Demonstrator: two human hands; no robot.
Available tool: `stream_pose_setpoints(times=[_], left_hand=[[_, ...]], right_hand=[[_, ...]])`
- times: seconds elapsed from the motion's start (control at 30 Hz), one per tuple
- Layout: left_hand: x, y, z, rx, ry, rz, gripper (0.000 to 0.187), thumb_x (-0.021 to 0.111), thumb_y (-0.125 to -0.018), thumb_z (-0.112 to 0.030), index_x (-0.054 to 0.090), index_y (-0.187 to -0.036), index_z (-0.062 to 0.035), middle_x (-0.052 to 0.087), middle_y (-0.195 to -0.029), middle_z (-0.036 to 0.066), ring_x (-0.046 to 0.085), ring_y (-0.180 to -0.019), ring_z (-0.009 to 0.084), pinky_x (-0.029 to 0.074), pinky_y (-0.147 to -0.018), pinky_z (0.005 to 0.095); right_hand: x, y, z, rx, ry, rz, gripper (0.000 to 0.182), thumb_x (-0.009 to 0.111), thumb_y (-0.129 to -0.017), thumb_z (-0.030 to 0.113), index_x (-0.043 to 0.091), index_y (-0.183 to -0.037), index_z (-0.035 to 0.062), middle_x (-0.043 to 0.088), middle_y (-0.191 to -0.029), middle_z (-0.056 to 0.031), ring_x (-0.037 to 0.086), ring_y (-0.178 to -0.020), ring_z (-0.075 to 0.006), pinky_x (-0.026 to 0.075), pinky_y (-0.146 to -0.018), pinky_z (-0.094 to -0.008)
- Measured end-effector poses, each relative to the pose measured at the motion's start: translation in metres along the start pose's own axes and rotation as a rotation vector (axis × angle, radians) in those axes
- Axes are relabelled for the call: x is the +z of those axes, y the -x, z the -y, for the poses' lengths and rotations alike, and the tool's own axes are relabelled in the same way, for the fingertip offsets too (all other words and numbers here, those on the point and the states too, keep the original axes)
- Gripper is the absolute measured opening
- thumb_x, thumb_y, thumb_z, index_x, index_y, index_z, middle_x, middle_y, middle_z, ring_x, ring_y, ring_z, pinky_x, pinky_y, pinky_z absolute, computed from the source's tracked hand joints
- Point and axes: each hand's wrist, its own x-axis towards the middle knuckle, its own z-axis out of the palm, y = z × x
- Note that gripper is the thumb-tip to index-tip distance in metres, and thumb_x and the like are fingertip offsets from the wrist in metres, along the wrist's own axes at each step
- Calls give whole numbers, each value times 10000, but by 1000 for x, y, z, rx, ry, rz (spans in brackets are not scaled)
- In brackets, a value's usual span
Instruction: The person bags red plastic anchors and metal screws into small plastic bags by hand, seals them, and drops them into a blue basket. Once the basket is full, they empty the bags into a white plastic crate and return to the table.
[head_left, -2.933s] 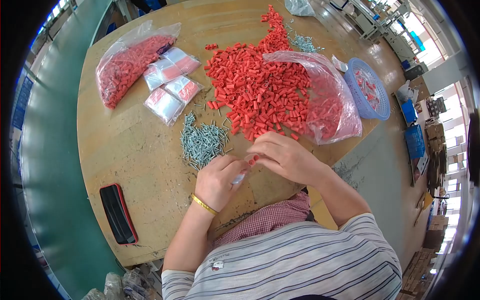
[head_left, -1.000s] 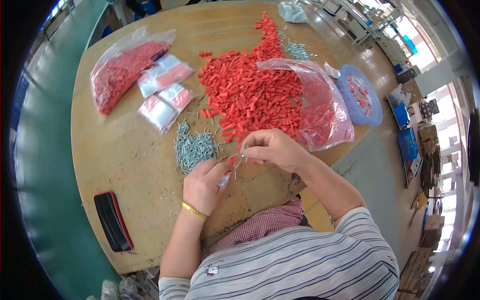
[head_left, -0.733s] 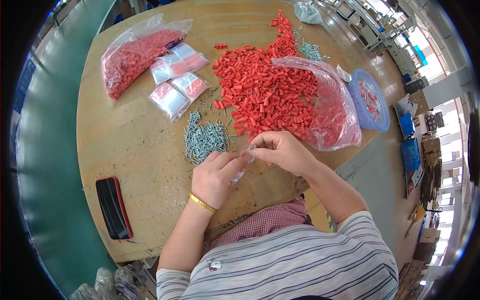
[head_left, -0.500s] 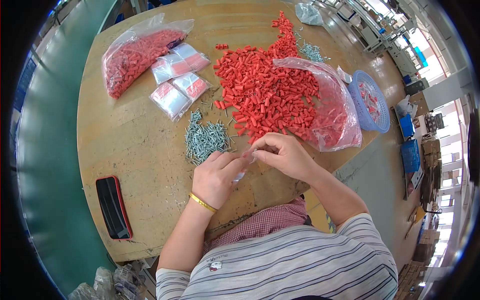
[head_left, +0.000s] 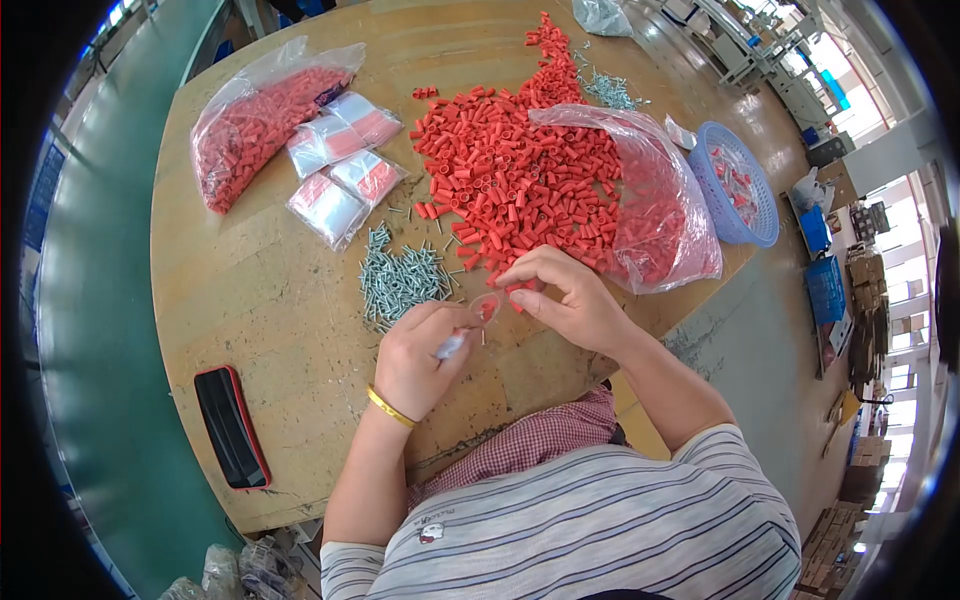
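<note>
My left hand [head_left: 422,352] is closed around a small clear plastic bag [head_left: 486,308], whose mouth gapes toward the right. A white part of the bag shows between my fingers. Beside that mouth, my right hand [head_left: 568,303] pinches a red plastic cap [head_left: 521,290] between thumb and fingers. Just beyond both hands spreads a big heap of red plastic caps [head_left: 500,160]. A pile of silver screws [head_left: 402,280] lies close behind my left hand.
Flat zip bags [head_left: 330,208] in bundles lie near a large bag of red caps [head_left: 245,130]. An open clear bag [head_left: 670,215] and a blue basket [head_left: 708,180] are on the right. A phone [head_left: 232,428] rests at the left edge; more screws [head_left: 612,90] lie far back.
My hands have moved apart slightly. The small bag's mouth now stands open, and red caps show at my right fingertips. The whole view has shifted a little.
</note>
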Motion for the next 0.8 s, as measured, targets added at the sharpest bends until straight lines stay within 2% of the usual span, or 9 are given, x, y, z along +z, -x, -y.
stream_pose_setpoints(times=[0.03,0.13,0.23,0.33,0.43,0.53,0.63,0.73,0.8], left_hand=[[-1,0,0,-31,48,3,121,682,-781,10,660,-893,-32,656,-869,75,632,-786,205,505,-712,297],[-3,4,4,-246,303,-1,94,654,-819,20,652,-902,-23,644,-855,35,604,-760,124,482,-684,251],[-17,2,-3,-496,604,51,116,652,-849,-20,664,-964,-26,630,-859,21,583,-751,84,473,-668,234],[-25,5,8,-559,713,54,114,649,-865,-39,658,-977,-20,625,-867,2,565,-742,57,459,-637,209],[-34,9,15,-620,867,69,124,645,-866,-43,656,-989,-28,625,-857,3,555,-727,57,445,-633,200],[-35,10,18,-610,913,47,110,629,-881,-56,661,-982,-26,624,-849,-8,562,-751,65,448,-675,209],[-32,4,8,-505,594,161,116,620,-885,-51,668,-987,-24,637,-869,-4,561,-776,71,446,-713,218],[-28,1,4,-414,523,228,123,625,-881,-43,674,-993,-23,646,-898,-3,556,-804,68,447,-730,224],[-27,1,4,-439,517,166,140,642,-872,-39,672,-1008,-29,651,-919,5,559,-822,72,451,-740,228]], right_hand=[[2,0,-6,-45,-26,-15,149,610,-897,97,651,-1027,35,614,-957,-55,585,-878,-165,462,-780,-299],[5,2,-12,60,-111,9,170,592,-905,102,647,-1050,33,616,-1002,-63,585,-894,-161,460,-808,-287],[9,-2,-24,179,-138,13,174,580,-908,100,647,-1052,27,614,-996,-61,583,-888,-157,462,-795,-290],[10,-8,-22,183,-3,49,180,572,-910,97,649,-1057,28,619,-962,-58,583,-877,-156,465,-782,-293],[16,-10,-31,76,61,48,160,559,-945,115,656,-1045,36,620,-983,-14,558,-818,-81,464,-748,-266],[14,-10,-22,261,-161,81,160,557,-952,125,648,-1040,26,628,-975,-10,568,-836,-79,472,-754,-265],[13,-13,-9,158,-499,128,164,557,-959,122,625,-1053,7,635,-953,-21,584,-841,-83,488,-762,-262],[13,-11,3,264,-558,310,198,568,-967,163,609,-1040,-17,629,-920,-21,595,-846,-71,485,-749,-246],[18,-9,-8,260,-603,246,164,576,-958,133,604,-1022,-15,633,-915,-22,598,-840,-69,488,-748,-238]])
